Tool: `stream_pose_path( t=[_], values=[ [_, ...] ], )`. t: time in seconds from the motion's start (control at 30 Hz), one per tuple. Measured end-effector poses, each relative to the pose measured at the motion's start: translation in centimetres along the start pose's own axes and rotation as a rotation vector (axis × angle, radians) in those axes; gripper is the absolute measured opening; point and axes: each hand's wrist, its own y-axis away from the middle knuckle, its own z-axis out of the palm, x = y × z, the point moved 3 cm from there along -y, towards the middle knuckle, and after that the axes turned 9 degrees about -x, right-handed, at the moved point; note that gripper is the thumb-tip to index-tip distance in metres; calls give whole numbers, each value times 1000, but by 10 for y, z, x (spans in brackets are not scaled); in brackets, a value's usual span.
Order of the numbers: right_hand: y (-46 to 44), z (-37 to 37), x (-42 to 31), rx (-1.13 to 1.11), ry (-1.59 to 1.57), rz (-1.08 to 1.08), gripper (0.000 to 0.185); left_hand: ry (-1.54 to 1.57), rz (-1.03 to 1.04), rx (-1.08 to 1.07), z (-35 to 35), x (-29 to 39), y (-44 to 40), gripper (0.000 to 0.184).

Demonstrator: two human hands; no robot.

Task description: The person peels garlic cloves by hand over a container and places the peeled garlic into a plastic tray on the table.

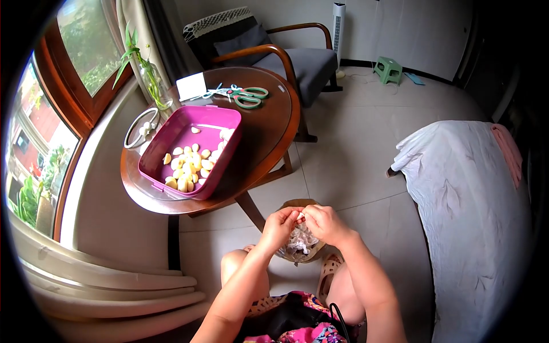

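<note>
My left hand (278, 227) and my right hand (325, 223) meet fingertip to fingertip above a round bin (316, 251). Pinched between them is a small pale piece (301, 216), mostly hidden by the fingers, that looks like a garlic clove. Papery white and pinkish skins (301, 240) lie inside the bin below. On the round wooden table to the left, a magenta plastic box (220, 114) holds several peeled cloves (187, 167) and some whiter ones along its right side.
The glass-topped table (274, 120) also carries green-handled scissors (250, 97), a white card (191, 87) and a vase with stems (153, 86). Behind it stands an armchair (306, 63). A green stool (388, 70) is farther back; a cloth-covered piece (463, 211) is at right.
</note>
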Motion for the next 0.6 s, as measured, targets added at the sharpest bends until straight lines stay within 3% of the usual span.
stream_pose_path(
  t=[0.27,0.47,0.6],
  values=[
    [-2,-1,1,-27,49,4,7,22,7,68,-1,-6,-3,19],
    [1,-1,11,-19,115,130,9,-585,302,80,6,6,3,20],
    [0,0,7,9,37,87,9,-494,244,112,5,3,1,20]
  ],
)
